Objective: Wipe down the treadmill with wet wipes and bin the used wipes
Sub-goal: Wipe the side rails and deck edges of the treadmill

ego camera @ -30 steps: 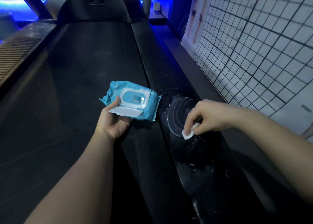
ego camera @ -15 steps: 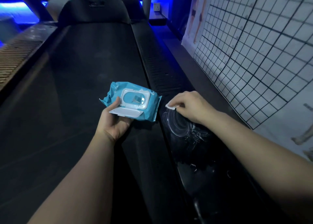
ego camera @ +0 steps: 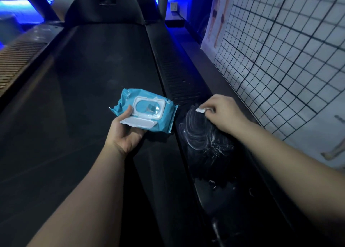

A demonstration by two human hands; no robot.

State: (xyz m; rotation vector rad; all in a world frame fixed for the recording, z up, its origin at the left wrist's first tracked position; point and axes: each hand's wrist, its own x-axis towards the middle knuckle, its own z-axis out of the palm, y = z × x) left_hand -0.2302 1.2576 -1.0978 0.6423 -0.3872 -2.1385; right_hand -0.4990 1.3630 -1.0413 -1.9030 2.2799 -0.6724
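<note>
Blue light (ego camera: 15,4) glows at the far end of a dim gym room, where a black treadmill (ego camera: 89,97) runs away from the camera toward its dark motor hood (ego camera: 104,8). A white grid chart (ego camera: 289,60) with printed figures covers the wall on the right, and a wall socket (ego camera: 174,6) sits beyond it. A person's left hand (ego camera: 127,133) holds a blue pack of wet wipes (ego camera: 147,114) above the belt, the thumb laid on top beside the dispenser opening and the fingers curled underneath. The pack's white flip lid (ego camera: 138,122) hangs open toward the person. The right hand (ego camera: 224,114) reaches across to the glossy side rail (ego camera: 211,172) on the treadmill's right, its fingertips pinching a small, balled-up white wipe (ego camera: 200,110) and pressing it against the rail. Swirled wet streaks (ego camera: 199,134) shine on the dark surface just below the wipe, with scattered droplets farther down the rail toward the camera.
</note>
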